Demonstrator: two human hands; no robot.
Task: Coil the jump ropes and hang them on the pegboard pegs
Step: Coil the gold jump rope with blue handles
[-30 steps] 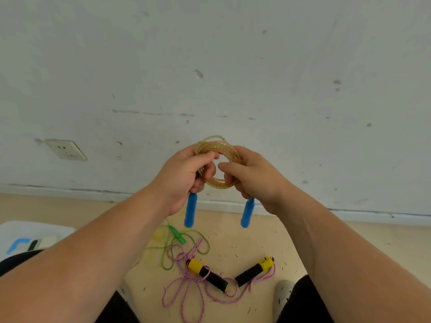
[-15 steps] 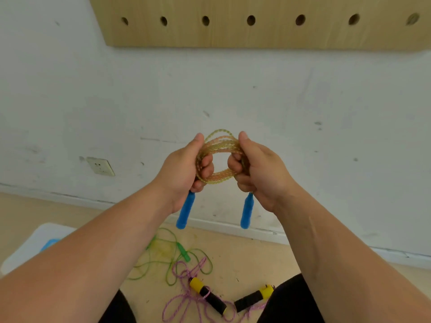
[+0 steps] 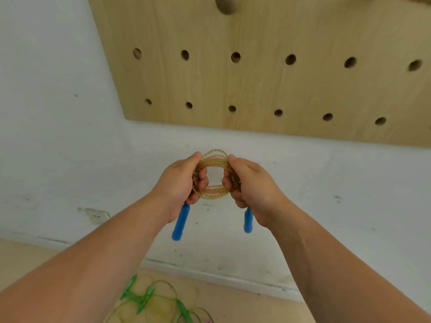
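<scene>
A yellowish translucent jump rope (image 3: 213, 162) is wound into a small ring held out in front of the wall. My left hand (image 3: 179, 183) grips the ring's left side and my right hand (image 3: 250, 183) grips its right side. Its two blue handles hang below my hands, one on the left (image 3: 180, 222) and one on the right (image 3: 248, 220). Above the ring a wooden pegboard (image 3: 268, 85) with two rows of holes hangs on the wall. A wooden peg (image 3: 225, 4) sticks out at the board's top edge.
A green jump rope (image 3: 151, 299) lies loose on the tan floor below my arms. A wall socket (image 3: 98, 215) sits low on the white wall at the left. The skirting runs along the wall's foot.
My view has tilted upward, so the pegboard now fills the top and the pink rope with yellow-black handles has dropped out of sight. Both hands keep their grip on the coil.
</scene>
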